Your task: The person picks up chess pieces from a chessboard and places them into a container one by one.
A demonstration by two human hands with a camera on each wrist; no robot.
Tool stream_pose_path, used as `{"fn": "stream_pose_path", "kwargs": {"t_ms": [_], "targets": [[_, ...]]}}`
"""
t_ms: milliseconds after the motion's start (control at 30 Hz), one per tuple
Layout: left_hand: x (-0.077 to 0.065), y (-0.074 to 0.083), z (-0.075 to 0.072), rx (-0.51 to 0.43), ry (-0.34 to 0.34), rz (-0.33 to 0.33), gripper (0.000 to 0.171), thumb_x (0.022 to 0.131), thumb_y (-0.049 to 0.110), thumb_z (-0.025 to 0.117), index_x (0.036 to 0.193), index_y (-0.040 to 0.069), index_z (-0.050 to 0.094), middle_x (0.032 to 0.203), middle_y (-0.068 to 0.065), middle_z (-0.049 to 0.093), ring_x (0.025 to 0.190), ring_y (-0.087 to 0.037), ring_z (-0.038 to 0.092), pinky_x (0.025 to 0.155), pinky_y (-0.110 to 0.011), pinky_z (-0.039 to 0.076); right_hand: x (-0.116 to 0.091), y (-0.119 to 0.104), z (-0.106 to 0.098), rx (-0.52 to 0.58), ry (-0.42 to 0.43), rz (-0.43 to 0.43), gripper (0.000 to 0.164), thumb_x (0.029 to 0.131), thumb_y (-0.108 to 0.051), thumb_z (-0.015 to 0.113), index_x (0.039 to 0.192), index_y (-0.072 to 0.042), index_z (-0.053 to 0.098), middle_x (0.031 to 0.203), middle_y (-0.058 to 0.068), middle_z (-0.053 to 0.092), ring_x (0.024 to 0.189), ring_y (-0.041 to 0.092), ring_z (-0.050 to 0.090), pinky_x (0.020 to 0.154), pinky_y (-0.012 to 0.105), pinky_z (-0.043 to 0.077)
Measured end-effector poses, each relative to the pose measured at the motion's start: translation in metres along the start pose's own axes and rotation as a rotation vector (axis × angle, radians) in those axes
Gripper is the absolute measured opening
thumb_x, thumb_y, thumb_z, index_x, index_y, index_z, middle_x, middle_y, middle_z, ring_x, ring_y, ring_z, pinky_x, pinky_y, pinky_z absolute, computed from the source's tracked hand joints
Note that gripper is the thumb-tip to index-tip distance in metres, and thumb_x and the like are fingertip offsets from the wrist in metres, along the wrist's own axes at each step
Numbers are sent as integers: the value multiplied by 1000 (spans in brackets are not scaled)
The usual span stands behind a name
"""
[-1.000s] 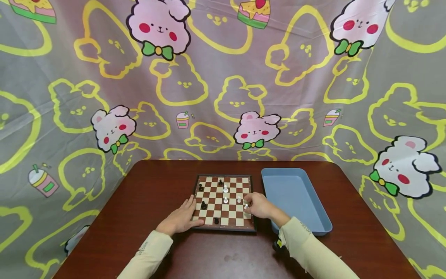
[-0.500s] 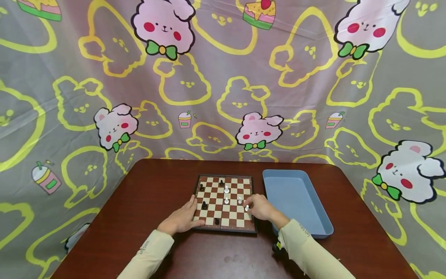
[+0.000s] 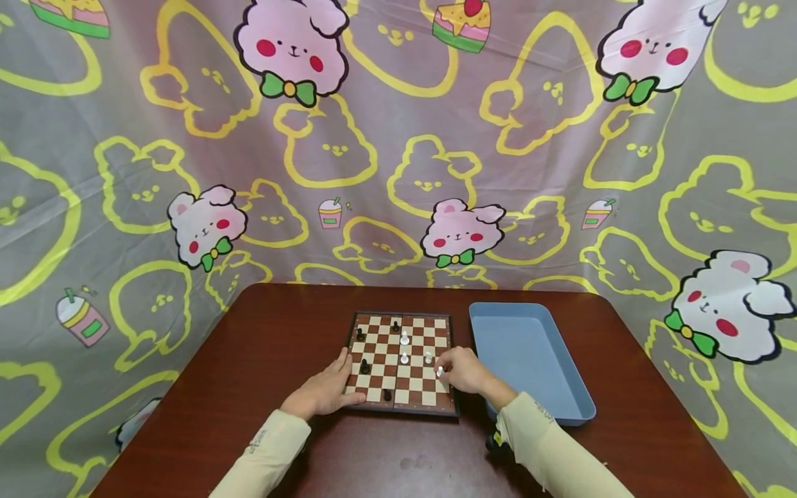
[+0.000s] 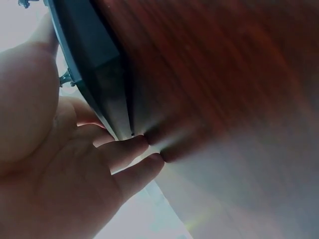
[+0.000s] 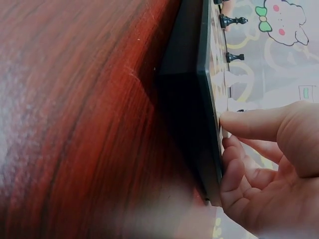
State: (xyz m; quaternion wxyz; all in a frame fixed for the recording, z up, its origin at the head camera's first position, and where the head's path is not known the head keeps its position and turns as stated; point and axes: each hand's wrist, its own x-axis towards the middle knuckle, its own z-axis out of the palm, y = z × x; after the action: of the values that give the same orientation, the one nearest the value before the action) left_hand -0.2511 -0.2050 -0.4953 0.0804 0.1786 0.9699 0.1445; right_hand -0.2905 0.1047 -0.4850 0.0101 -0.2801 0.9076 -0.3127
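A brown-and-cream chessboard (image 3: 417, 382) with a dark rim lies on the table, several black and white pieces standing on it. My left hand (image 3: 320, 392) lies along the board's left side, fingers extended and thumb over the near left corner; the left wrist view has the fingertips at the dark side wall. At the right edge, my right hand (image 3: 465, 370) pinches a small white chess piece (image 3: 440, 371) between thumb and fingers, low over the squares. Just left of it is a white pawn (image 3: 428, 357). A black chess piece (image 3: 364, 366) stands nearest my left hand.
Right of the board sits a shallow blue tray (image 3: 529, 360), partly behind my right forearm. A black strap with a yellow mark (image 3: 497, 439) shows under the right cuff. A patterned curtain (image 3: 386, 173) hangs behind and beside the brown table (image 3: 280, 318).
The head view has shifted slightly. My right fingers have moved a little about the white chess piece at the right edge. My left hand stays at the board's left side.
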Motion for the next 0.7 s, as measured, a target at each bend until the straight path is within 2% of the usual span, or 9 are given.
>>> {"fn": "stream_pose_path", "kwargs": {"t_ms": [200,400,700], "targets": [[0,0,-2,-2,-4,5,94,87,54,59,144,-12,24,153,-27,12,135,-37,28,103,-44,34,2,-1,-1,4,-1,22,12,79,2,69,81,-9,73,77,-2,67,71,11,58,63,31,47],[3,-2,-4,44,18,49,94,87,52,60,140,-17,27,149,-33,15,136,-39,25,106,-44,29,4,-5,-9,4,-29,25,8,82,-3,70,85,-9,72,86,-1,69,72,10,58,64,31,47],[4,0,-3,29,1,44,93,86,50,62,140,-17,27,148,-35,15,133,-42,30,104,-45,31,5,-6,-30,71,-35,65,8,82,-2,71,90,-4,72,80,-2,66,67,10,57,60,29,46]]}}
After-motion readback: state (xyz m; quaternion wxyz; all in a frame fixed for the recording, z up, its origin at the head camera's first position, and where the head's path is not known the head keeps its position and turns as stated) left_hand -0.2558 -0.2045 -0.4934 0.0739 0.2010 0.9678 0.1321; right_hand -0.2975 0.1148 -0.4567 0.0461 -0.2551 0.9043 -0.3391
